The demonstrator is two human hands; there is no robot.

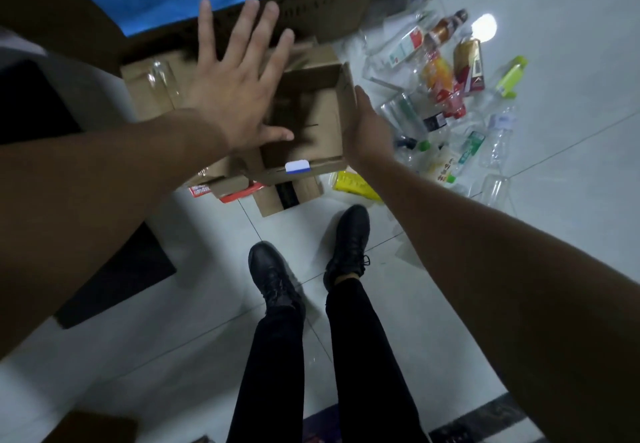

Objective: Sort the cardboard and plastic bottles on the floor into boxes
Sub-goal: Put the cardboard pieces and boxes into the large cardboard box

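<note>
White tiled floor (571, 183), sorting area.
Left grip (239, 96) spread flat over the open cardboard box (311, 124); right grip (367, 131) straight-fingered against its right wall; plastic bottles (440, 79) scattered just right.

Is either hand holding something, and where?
The left hand is spread open, holding nothing. The right hand lies against the cardboard box at its right wall; a grip cannot be told.
</note>
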